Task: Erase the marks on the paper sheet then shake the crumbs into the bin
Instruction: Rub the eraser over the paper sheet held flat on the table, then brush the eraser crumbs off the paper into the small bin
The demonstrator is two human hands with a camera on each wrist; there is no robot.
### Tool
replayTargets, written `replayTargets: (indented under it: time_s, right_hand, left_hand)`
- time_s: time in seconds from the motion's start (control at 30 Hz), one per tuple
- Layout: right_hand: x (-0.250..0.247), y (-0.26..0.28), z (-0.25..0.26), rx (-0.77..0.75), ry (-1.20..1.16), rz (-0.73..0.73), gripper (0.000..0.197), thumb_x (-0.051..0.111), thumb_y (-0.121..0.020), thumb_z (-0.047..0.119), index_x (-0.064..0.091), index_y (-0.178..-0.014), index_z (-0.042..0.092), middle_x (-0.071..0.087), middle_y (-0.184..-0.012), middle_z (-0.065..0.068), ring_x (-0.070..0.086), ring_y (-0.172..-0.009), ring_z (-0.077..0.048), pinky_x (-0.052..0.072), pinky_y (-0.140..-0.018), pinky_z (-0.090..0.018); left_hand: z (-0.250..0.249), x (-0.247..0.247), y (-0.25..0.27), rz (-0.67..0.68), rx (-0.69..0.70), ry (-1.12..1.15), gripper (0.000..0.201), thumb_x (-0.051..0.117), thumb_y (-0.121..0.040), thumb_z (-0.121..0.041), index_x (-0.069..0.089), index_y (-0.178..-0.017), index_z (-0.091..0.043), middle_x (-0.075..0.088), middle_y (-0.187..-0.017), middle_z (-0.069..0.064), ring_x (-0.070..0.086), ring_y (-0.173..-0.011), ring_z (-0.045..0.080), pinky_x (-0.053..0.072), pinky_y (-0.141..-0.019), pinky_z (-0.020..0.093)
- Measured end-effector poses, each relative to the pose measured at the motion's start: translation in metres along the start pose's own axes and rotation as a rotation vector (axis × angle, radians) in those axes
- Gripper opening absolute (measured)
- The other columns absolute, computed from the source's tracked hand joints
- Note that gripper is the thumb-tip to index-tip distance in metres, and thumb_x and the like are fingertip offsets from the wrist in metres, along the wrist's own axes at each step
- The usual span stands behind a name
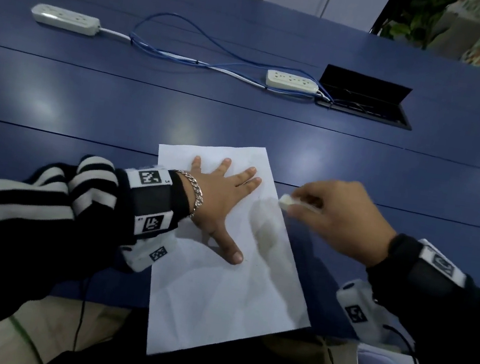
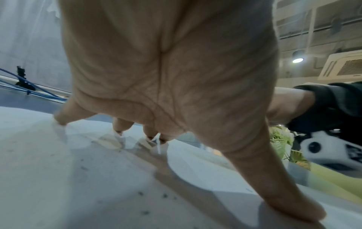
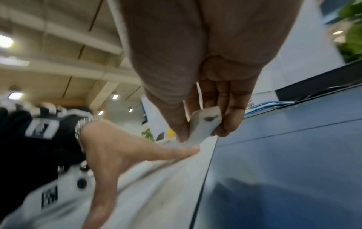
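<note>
Your left hand (image 1: 218, 197) lies flat with fingers spread on the paper sheet (image 1: 218, 286), pressing it to the blue table (image 1: 89, 105); the sheet's near end hangs past the table's edge toward you, and the left wrist view shows small dark crumbs (image 2: 145, 212) scattered on it. To the right, your right hand (image 1: 338, 217) pinches a white eraser (image 1: 286, 202) between thumb and fingers at the sheet's right edge, held just off the surface, a dark smudge on its end face in the right wrist view.
</note>
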State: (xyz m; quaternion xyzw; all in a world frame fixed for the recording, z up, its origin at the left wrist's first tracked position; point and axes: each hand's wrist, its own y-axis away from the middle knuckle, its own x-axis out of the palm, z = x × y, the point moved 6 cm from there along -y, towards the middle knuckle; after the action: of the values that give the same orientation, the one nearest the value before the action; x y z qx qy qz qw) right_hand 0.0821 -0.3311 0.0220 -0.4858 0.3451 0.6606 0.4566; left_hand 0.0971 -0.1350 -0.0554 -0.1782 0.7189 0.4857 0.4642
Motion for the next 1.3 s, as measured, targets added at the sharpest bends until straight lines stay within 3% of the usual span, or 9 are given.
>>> replayTargets:
  time_s: [0.1, 0.23, 0.37, 0.47, 0.57, 0.77, 0.93, 1.17, 1.3]
  right_hand:
    - [-0.023, 0.020, -0.028, 0.105, -0.036, -0.136, 0.045, 0.058, -0.094, 0.061, 0.072, -0.116, 0.025, 0.073, -0.093, 0.009, 0.067, -0.090, -0.013, 0.052, -0.085, -0.029]
    - [-0.018, 0.056, -0.065, 0.225, -0.056, -0.019, 0.040, 0.058, -0.090, 0.066, 0.073, -0.088, 0.029, 0.073, -0.080, 0.011, 0.066, -0.077, -0.008, 0.055, -0.074, -0.033]
    - [0.000, 0.078, -0.075, 0.270, -0.017, 0.081, 0.012, 0.071, -0.090, 0.044, 0.071, -0.093, 0.032, 0.071, -0.089, 0.014, 0.063, -0.082, -0.006, 0.051, -0.070, -0.028]
    - [0.005, 0.084, -0.060, 0.187, 0.102, -0.004, 0.032, 0.073, -0.087, 0.042, 0.070, -0.115, 0.026, 0.067, -0.109, 0.007, 0.062, -0.100, -0.018, 0.050, -0.086, -0.032]
    - [0.013, 0.098, 0.000, -0.080, -0.034, 0.013, 0.041, 0.072, -0.086, 0.050, 0.067, -0.124, 0.034, 0.065, -0.116, 0.014, 0.060, -0.107, -0.010, 0.048, -0.094, -0.028]
    - [0.070, 0.135, 0.074, -0.449, 0.085, 0.168, 0.046, 0.065, -0.091, 0.045, 0.053, -0.135, 0.037, 0.056, -0.104, 0.011, 0.058, -0.088, -0.014, 0.053, -0.066, -0.028]
    - [0.082, 0.138, 0.063, -0.414, 0.132, 0.043, 0.045, 0.059, -0.087, 0.025, 0.056, -0.131, 0.036, 0.053, -0.094, 0.007, 0.055, -0.075, -0.017, 0.047, -0.052, -0.033]
    - [0.074, 0.154, 0.058, -0.334, 0.147, -0.011, 0.043, 0.068, -0.084, 0.029, 0.066, -0.125, 0.040, 0.043, -0.074, 0.009, 0.047, -0.059, -0.014, 0.033, -0.045, -0.026]
    - [0.061, 0.162, 0.052, -0.249, 0.165, -0.024, 0.040, 0.051, -0.085, 0.035, 0.070, -0.119, 0.042, 0.040, -0.069, 0.011, 0.045, -0.056, -0.012, 0.022, -0.049, -0.025]
  left_hand:
    - [0.020, -0.026, 0.002, -0.123, 0.055, 0.105, 0.140, 0.047, -0.059, -0.106, -0.021, -0.162, -0.039, -0.020, -0.172, -0.013, -0.018, -0.159, 0.027, -0.008, -0.123, 0.067]
    - [0.085, -0.061, 0.005, -0.372, -0.055, 0.331, 0.113, 0.034, -0.073, -0.099, 0.027, -0.165, -0.034, 0.031, -0.170, -0.006, 0.030, -0.155, 0.019, 0.024, -0.127, 0.046]
    - [0.114, -0.053, 0.005, -0.439, -0.154, 0.285, 0.060, 0.058, -0.103, -0.048, 0.051, -0.152, -0.014, 0.064, -0.135, 0.008, 0.056, -0.125, 0.028, 0.041, -0.104, 0.034]
    - [0.115, -0.048, -0.001, -0.486, -0.166, 0.240, 0.060, 0.062, -0.099, -0.050, 0.057, -0.144, -0.011, 0.062, -0.120, 0.010, 0.055, -0.121, 0.031, 0.043, -0.101, 0.039]
    - [0.112, -0.051, -0.005, -0.508, -0.180, 0.271, 0.061, 0.069, -0.094, -0.054, 0.060, -0.139, -0.013, 0.060, -0.119, 0.007, 0.054, -0.104, 0.021, 0.046, -0.100, 0.039]
    - [0.106, -0.049, -0.014, -0.468, -0.221, 0.270, 0.058, 0.080, -0.085, -0.055, 0.061, -0.123, -0.015, 0.063, -0.113, 0.006, 0.056, -0.113, 0.027, 0.047, -0.093, 0.039]
    - [0.098, -0.050, -0.007, -0.491, -0.230, 0.297, 0.058, 0.082, -0.085, -0.048, 0.061, -0.124, -0.012, 0.067, -0.115, 0.005, 0.059, -0.111, 0.028, 0.050, -0.094, 0.039]
    - [0.082, -0.049, -0.001, -0.393, -0.265, 0.319, 0.044, 0.081, -0.089, -0.039, 0.068, -0.118, -0.008, 0.068, -0.114, 0.007, 0.062, -0.109, 0.031, 0.050, -0.092, 0.036]
    - [0.082, -0.047, 0.005, -0.342, -0.232, 0.386, 0.044, 0.079, -0.088, -0.048, 0.063, -0.113, -0.016, 0.063, -0.106, -0.001, 0.059, -0.099, 0.025, 0.046, -0.081, 0.035]
